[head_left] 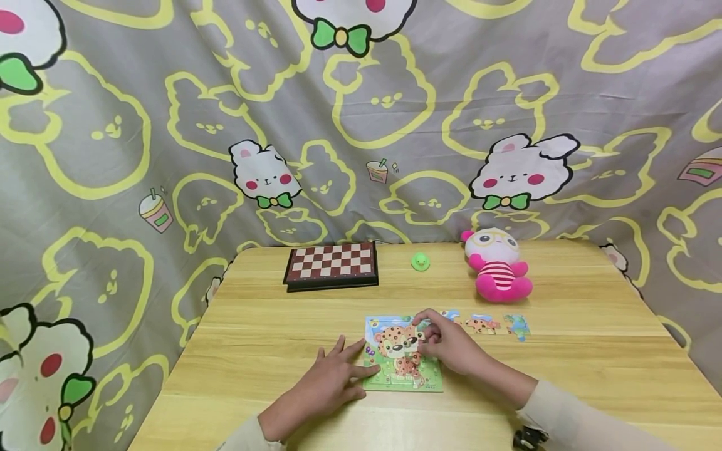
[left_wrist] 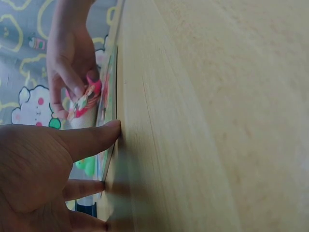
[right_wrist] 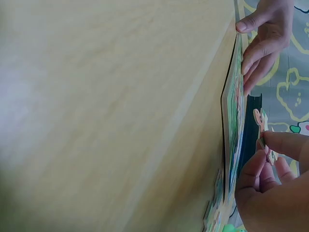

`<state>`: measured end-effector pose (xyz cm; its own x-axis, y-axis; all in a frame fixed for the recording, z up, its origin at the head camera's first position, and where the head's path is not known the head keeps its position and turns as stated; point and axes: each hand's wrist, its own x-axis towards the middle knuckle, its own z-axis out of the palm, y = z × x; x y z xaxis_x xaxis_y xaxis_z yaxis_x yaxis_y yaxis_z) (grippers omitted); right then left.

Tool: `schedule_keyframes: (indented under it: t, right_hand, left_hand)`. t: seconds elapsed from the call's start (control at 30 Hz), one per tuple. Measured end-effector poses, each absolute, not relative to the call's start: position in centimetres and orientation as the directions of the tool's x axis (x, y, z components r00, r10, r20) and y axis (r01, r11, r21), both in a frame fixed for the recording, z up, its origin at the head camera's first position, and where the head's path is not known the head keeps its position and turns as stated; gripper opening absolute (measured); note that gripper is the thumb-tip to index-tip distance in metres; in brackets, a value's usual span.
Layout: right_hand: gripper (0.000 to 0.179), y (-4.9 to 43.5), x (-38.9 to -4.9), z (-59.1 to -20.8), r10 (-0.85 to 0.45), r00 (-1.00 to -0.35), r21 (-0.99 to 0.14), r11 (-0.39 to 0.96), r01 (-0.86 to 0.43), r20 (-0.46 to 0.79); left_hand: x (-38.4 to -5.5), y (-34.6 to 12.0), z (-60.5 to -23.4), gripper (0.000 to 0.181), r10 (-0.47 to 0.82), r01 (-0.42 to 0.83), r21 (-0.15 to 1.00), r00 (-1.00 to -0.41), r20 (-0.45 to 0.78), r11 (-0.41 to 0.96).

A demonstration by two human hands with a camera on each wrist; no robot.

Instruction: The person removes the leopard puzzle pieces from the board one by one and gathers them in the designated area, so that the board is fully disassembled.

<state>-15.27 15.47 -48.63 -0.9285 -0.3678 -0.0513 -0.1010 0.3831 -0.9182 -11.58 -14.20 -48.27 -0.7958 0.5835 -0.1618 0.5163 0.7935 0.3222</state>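
Observation:
A jigsaw puzzle board (head_left: 372,383) showing a spotted leopard cub on green grass lies on the table, with several pieces in its frame. My left hand (head_left: 333,381) spreads its fingers along the board's left side, fingertips at the edge and on the surface. In the left wrist view, the thumb (left_wrist: 94,140) reaches the board's near edge. My right hand (head_left: 454,344) pinches a puzzle piece (right_wrist: 259,118) between thumb and fingers, raised over the board's right part. That piece carries part of the cub's face and overlaps the picture in the head view.
Loose puzzle pieces (head_left: 482,324) lie beyond the board to the right, one with a blue figure (head_left: 516,326). Farther back stand a checkered board-game box (head_left: 333,262), a small green toy (head_left: 420,262) and a pink-and-white plush (head_left: 499,269). A patterned curtain (head_left: 395,125) hangs behind the table.

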Motion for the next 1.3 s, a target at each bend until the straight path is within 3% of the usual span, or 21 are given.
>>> schedule_keyframes:
  t: [1.3]
  right_hand:
    - [0.045,24.8,-12.6,-49.2,-0.317,-0.944,-0.923,0.382,-0.042,-0.088]
  left_hand:
    - [-11.6,-14.3,-48.5,0.048,0.594,0.534,0.306,-0.791,-0.148,0.788]
